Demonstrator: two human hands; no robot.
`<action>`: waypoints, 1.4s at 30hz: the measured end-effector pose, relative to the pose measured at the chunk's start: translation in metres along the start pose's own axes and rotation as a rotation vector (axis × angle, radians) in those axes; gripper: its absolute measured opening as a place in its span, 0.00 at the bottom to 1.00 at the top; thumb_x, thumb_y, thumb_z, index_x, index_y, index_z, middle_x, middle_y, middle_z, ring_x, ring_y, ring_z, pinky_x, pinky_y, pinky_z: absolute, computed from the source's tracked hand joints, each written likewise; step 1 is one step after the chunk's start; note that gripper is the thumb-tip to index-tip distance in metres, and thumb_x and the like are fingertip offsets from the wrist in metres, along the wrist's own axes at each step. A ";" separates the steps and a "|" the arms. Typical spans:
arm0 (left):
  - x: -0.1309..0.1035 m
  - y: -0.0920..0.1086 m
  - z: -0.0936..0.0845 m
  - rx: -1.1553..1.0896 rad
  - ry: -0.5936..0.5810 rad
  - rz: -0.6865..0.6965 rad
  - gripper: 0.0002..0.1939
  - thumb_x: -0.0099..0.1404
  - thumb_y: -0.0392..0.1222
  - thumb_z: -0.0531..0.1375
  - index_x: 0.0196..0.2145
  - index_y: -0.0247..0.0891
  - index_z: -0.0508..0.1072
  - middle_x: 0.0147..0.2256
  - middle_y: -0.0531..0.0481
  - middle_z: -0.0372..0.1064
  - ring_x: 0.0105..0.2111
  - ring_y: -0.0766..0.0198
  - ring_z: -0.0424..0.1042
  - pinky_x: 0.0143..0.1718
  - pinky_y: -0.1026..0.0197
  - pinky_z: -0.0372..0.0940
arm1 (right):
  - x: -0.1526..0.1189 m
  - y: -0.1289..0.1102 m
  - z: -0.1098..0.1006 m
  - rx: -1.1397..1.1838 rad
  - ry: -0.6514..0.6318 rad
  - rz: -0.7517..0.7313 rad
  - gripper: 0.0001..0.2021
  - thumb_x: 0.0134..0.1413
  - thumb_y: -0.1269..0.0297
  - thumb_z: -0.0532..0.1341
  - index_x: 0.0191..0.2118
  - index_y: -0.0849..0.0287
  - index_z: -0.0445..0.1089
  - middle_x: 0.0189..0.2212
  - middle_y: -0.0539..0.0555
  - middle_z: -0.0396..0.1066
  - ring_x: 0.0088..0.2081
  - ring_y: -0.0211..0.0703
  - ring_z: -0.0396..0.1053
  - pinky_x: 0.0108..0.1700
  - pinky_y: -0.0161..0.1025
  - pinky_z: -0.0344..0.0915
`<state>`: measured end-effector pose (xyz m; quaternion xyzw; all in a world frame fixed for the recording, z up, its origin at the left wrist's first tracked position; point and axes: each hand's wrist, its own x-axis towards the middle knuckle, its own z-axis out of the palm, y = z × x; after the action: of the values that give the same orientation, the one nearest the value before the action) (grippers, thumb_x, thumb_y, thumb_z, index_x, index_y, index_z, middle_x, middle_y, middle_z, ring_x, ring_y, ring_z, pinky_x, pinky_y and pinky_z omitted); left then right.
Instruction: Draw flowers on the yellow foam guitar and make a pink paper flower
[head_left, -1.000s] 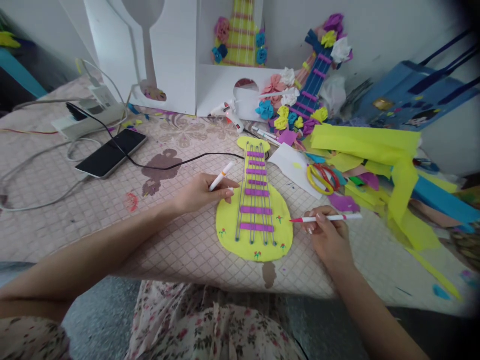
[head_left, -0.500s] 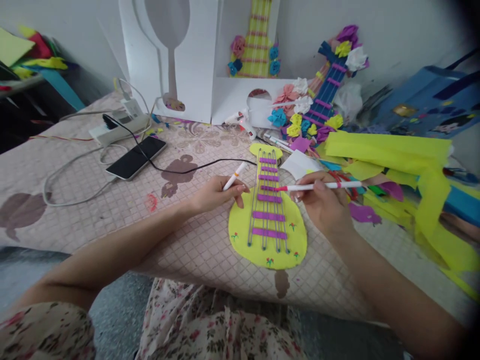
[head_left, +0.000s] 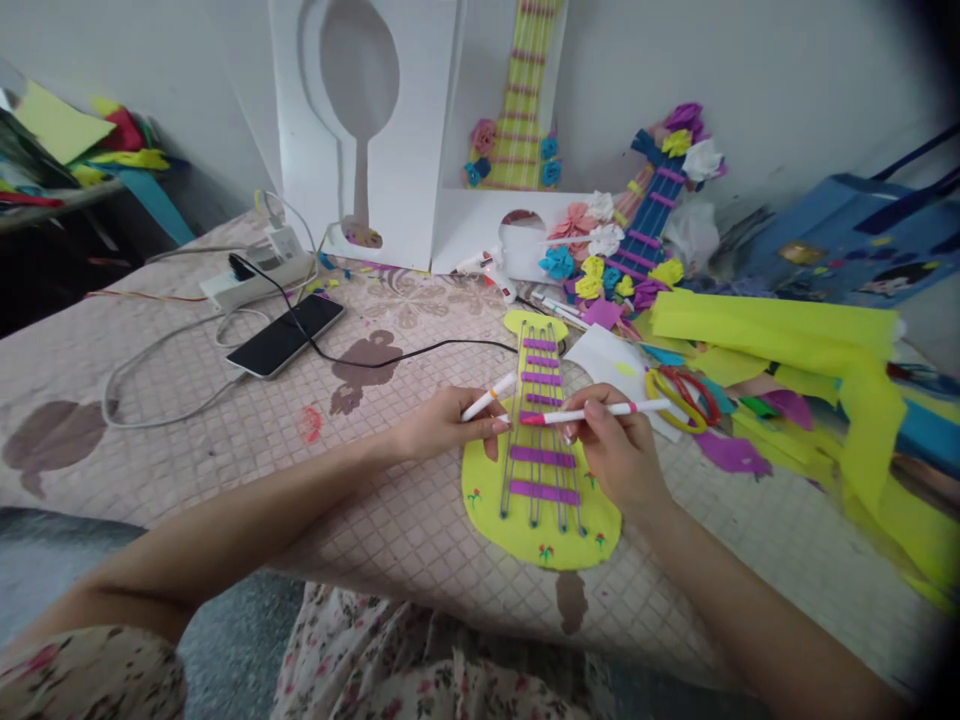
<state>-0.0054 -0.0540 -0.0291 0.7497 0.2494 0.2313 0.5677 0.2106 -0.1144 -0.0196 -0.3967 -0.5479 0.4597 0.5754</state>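
A yellow paper guitar (head_left: 541, 545) with purple strips and grey strings lies flat on the table, small red flowers drawn on its body. Held in my left hand (head_left: 450, 425) is a white marker with an orange band (head_left: 487, 397), slanting up to the right. My right hand (head_left: 619, 450) is closed around a white marker with a pink end (head_left: 622, 409), nearly level above the strings. Its pink end points left, close to my left fingertips; whether they touch it I cannot tell.
Scissors with red and yellow handles (head_left: 686, 395) and yellow crepe paper (head_left: 772, 325) lie to the right. A glue gun (head_left: 491, 272), a blue paper guitar (head_left: 652, 215) and white boards (head_left: 412, 160) stand behind. A phone (head_left: 286, 335) and power strip (head_left: 259, 280) are left, with cables crossing the table.
My right hand has moved left over the strings, bringing its marker's pink end close to my left hand. The view has shifted, so the scene sits lower.
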 end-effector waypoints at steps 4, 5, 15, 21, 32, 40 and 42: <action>-0.001 0.002 0.001 0.029 -0.007 -0.027 0.17 0.64 0.52 0.56 0.36 0.32 0.71 0.24 0.49 0.73 0.24 0.70 0.67 0.25 0.70 0.59 | -0.002 0.002 0.002 -0.037 0.007 0.025 0.08 0.59 0.60 0.57 0.34 0.56 0.70 0.22 0.48 0.65 0.26 0.35 0.62 0.30 0.36 0.59; -0.001 0.003 0.002 0.029 -0.013 -0.031 0.18 0.64 0.53 0.57 0.36 0.32 0.71 0.24 0.49 0.73 0.23 0.70 0.66 0.25 0.70 0.58 | -0.002 0.002 0.003 -0.044 0.002 0.029 0.08 0.59 0.60 0.57 0.34 0.56 0.70 0.22 0.48 0.65 0.27 0.35 0.63 0.31 0.36 0.59; -0.002 0.003 0.004 0.023 -0.018 -0.039 0.16 0.64 0.51 0.57 0.36 0.32 0.70 0.24 0.50 0.73 0.24 0.70 0.67 0.24 0.70 0.57 | -0.002 -0.002 0.005 -0.084 -0.011 0.007 0.08 0.60 0.61 0.56 0.34 0.56 0.70 0.22 0.47 0.65 0.27 0.35 0.63 0.30 0.36 0.59; -0.002 0.002 0.004 0.036 -0.007 -0.038 0.16 0.65 0.50 0.57 0.37 0.32 0.70 0.24 0.50 0.73 0.24 0.69 0.69 0.24 0.70 0.58 | -0.002 -0.001 0.004 -0.104 -0.023 0.021 0.08 0.60 0.61 0.56 0.34 0.55 0.70 0.22 0.47 0.65 0.27 0.34 0.63 0.30 0.34 0.60; -0.005 0.008 0.008 0.129 0.054 -0.019 0.14 0.66 0.48 0.56 0.35 0.33 0.72 0.23 0.53 0.71 0.21 0.73 0.63 0.23 0.72 0.56 | -0.002 -0.005 0.011 -0.195 -0.143 0.026 0.07 0.60 0.60 0.56 0.36 0.56 0.68 0.24 0.48 0.66 0.28 0.35 0.66 0.30 0.34 0.63; -0.005 0.013 0.017 0.360 0.092 0.027 0.19 0.69 0.49 0.51 0.28 0.33 0.72 0.21 0.54 0.67 0.19 0.74 0.59 0.23 0.70 0.54 | 0.001 0.000 0.013 -0.134 -0.142 -0.015 0.08 0.61 0.58 0.55 0.35 0.56 0.65 0.22 0.46 0.63 0.25 0.33 0.63 0.28 0.34 0.61; -0.005 0.012 0.018 0.387 0.095 0.050 0.19 0.69 0.49 0.50 0.29 0.34 0.72 0.21 0.54 0.67 0.20 0.73 0.61 0.24 0.70 0.56 | 0.000 0.002 0.014 -0.137 -0.134 -0.030 0.08 0.61 0.57 0.55 0.35 0.56 0.64 0.22 0.45 0.63 0.25 0.33 0.63 0.28 0.34 0.60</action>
<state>0.0033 -0.0730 -0.0219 0.8391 0.2967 0.2282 0.3946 0.1969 -0.1148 -0.0201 -0.3952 -0.6214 0.4378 0.5157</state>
